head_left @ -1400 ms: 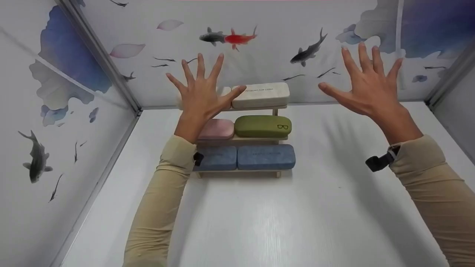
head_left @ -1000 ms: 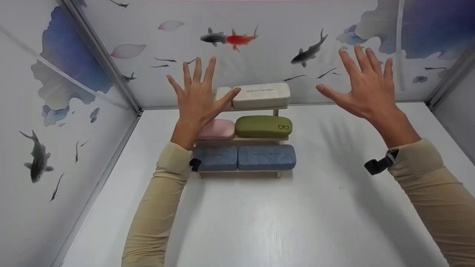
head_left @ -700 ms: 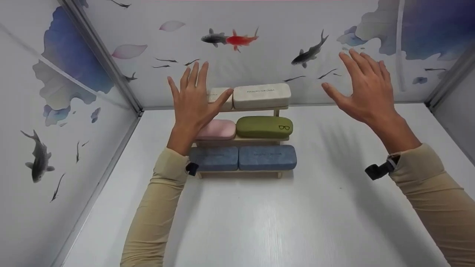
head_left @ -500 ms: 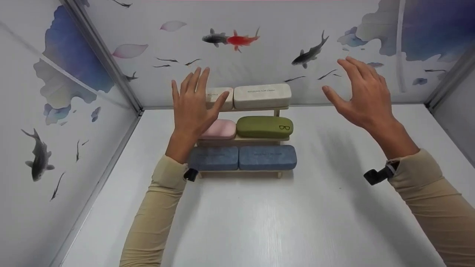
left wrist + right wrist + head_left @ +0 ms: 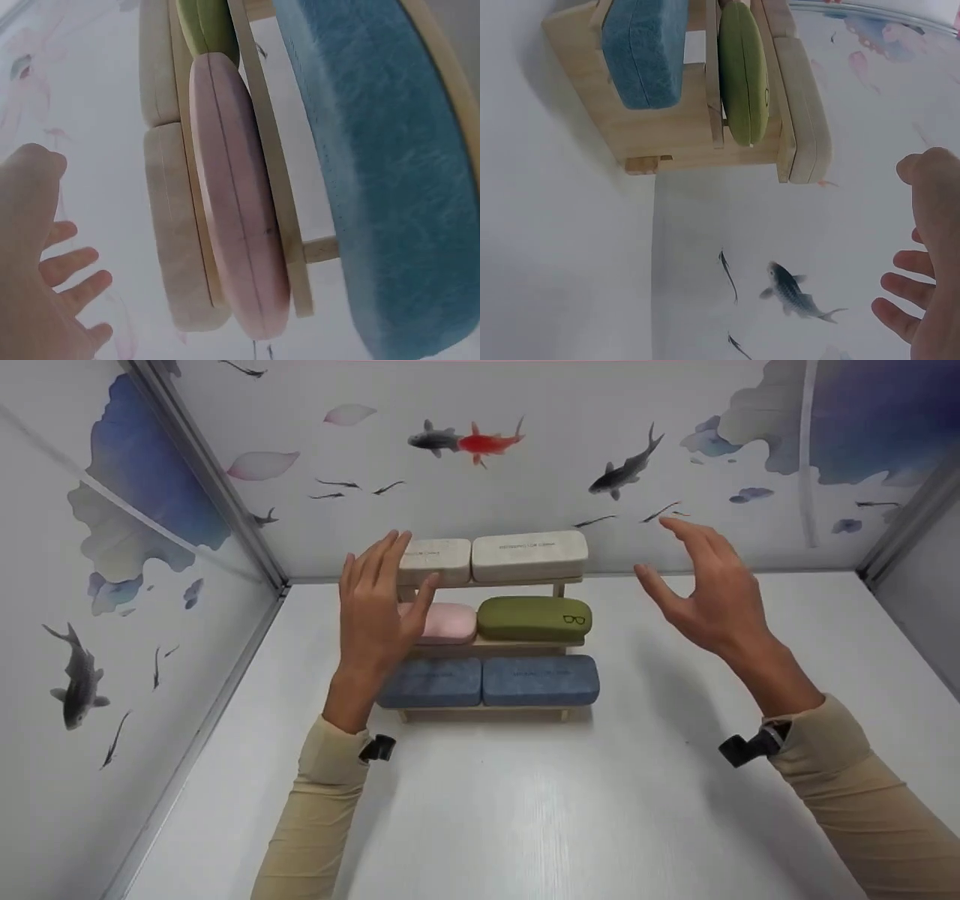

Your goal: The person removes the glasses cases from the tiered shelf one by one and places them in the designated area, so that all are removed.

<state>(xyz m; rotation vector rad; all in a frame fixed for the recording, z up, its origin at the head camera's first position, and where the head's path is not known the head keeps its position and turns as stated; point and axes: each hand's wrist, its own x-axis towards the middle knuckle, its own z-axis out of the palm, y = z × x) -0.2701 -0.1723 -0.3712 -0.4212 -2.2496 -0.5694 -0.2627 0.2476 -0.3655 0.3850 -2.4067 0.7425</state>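
A three-tier wooden rack (image 5: 682, 139) bears glasses cases in pairs. On top sit two cream cases, the right one (image 5: 529, 556) in full view and the left one (image 5: 441, 561) partly behind my fingers. The middle tier holds a pink case (image 5: 232, 202) and a green case (image 5: 534, 618) with a glasses print. Two blue cases, left (image 5: 433, 682) and right (image 5: 540, 680), lie on the lowest tier. My left hand (image 5: 371, 619) hovers in front of the rack's left end, fingers extended, holding nothing. To the right of the rack hangs my right hand (image 5: 716, 600), fingers relaxed and apart from everything.
The rack stands on a white table (image 5: 525, 810) near the back wall (image 5: 555, 457), which is printed with fish and leaves. A side wall (image 5: 45, 547) with a metal corner post rises at the left. Black wrist straps sit at both cuffs.
Both hands have come down and back toward the person. Their widely spread fingers have drawn closer together and bent slightly. The cases and rack stay where they were.
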